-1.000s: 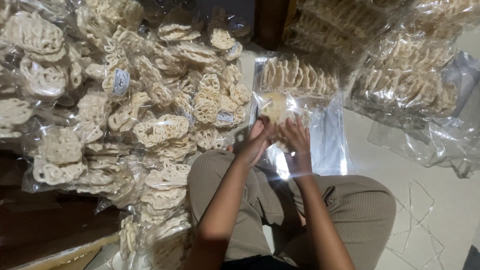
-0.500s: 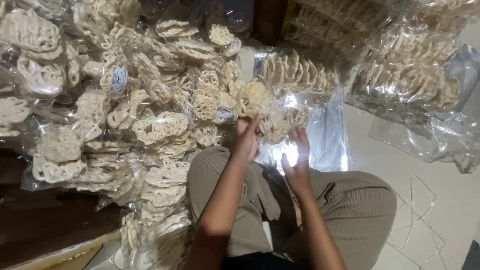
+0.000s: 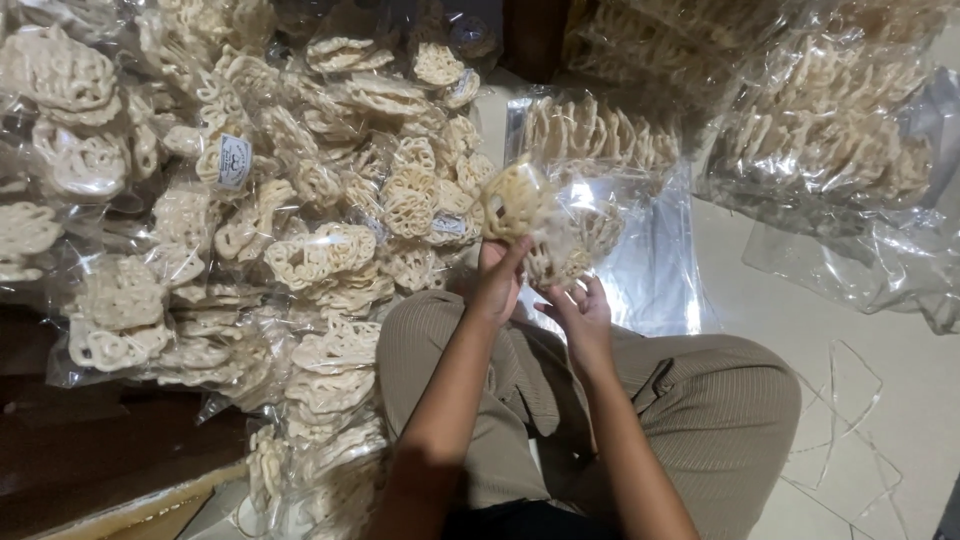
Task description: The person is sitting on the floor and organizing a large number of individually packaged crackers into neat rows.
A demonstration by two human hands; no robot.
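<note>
Overhead, head camera, single view: a person sits on the pale tiled floor (image 3: 860,400) in olive ribbed trousers (image 3: 700,400), both bare forearms reaching forward. Left hand (image 3: 497,283) is raised, fingers closed in a pinch around the lower edge of a small clear plastic bag of pale, lacy coiled crackers (image 3: 545,225), which hangs in the air just above the knees, well lit by glare. Right hand (image 3: 578,312) sits just below and to the right of the bag, fingers half curled and touching its underside; whether it truly grips the film or only steadies it, cannot tell. To the left, a big heap of the same filled cracker packets (image 3: 250,220) spreads over the floor, some with small white paper labels (image 3: 233,160). Beyond the hands lies a large clear sack with a row of loose crackers standing on edge (image 3: 600,135); at top right, more bulky clear sacks of crackers (image 3: 820,130). A thin clear plastic strip (image 3: 850,400) loops on the tiles at right. Risks, as judged: the crackers look brittle, so a hard squeeze could crack them; the film looks slick, so a light pinch may let the bag slide; if its mouth is open, tilting could spill pieces.
</note>
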